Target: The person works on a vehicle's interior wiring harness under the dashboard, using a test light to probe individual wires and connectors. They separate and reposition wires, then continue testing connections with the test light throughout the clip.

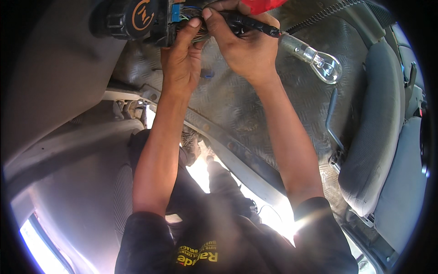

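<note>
My left hand (182, 61) is closed at the top of the view, its thumb and fingers pressed around a bundle of thin coloured wires (196, 29). A blue connector (176, 13) sits just beyond that thumb, on a dark housing. Close beside it, my right hand (251, 52) is closed, thumb tip against the same wires. Across this hand lies the black taped lead (255, 23) of a test lamp. The lamp's clear glass bulb (326, 67) and metal base stick out to the right, unlit. The fingertips are partly hidden behind the wires and lead.
A black round part with an orange symbol (143, 15) is at upper left, and something red (263, 4) at the top edge. A coiled black cord (324, 17) runs behind the bulb. Around are a patterned metal floor (232, 107), grey seat (376, 123), bent lever (332, 114) and open door (75, 169).
</note>
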### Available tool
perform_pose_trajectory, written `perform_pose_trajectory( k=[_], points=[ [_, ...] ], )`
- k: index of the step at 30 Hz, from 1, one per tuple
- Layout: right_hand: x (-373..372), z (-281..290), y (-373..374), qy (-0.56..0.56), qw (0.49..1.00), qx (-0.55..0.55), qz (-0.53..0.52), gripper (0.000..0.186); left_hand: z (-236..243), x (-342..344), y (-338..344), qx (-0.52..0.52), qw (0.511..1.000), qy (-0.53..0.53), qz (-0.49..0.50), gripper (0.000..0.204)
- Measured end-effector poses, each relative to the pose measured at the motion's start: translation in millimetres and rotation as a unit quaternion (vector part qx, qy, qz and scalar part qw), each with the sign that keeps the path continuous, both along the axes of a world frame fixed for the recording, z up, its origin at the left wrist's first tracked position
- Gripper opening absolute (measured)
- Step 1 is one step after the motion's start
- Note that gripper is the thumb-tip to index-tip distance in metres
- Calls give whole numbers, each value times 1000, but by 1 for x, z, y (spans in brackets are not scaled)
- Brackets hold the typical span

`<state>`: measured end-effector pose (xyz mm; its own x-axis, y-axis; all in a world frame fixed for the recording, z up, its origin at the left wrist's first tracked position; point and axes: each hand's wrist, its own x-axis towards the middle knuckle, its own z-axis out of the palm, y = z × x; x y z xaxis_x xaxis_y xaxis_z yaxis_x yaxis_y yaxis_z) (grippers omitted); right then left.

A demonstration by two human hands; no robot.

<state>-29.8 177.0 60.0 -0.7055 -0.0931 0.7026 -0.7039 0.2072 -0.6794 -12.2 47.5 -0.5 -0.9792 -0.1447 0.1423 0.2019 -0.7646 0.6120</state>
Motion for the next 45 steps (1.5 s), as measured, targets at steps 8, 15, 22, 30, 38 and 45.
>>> perform_pose_trajectory(
  k=[8,15,22,30,38,45],
  points=[
    [7,9,-2,-140,989,-32,-21,5,4,-2,0,50,997,-15,-48,27],
    [7,12,6,-267,940,-176,119,4,5,1,-4,6,999,16,-44,26],
    [6,12,5,-290,934,-182,99,7,2,0,-4,-9,1000,8,-27,25],
    [5,13,7,-282,940,-165,103,6,-1,-2,-5,-2,999,22,-35,25],
    [7,20,4,-293,941,-145,85,4,2,-1,-6,-5,998,43,-46,25],
    [13,22,1,-297,942,-130,85,3,2,4,-7,10,998,35,-43,22]
  ],
)
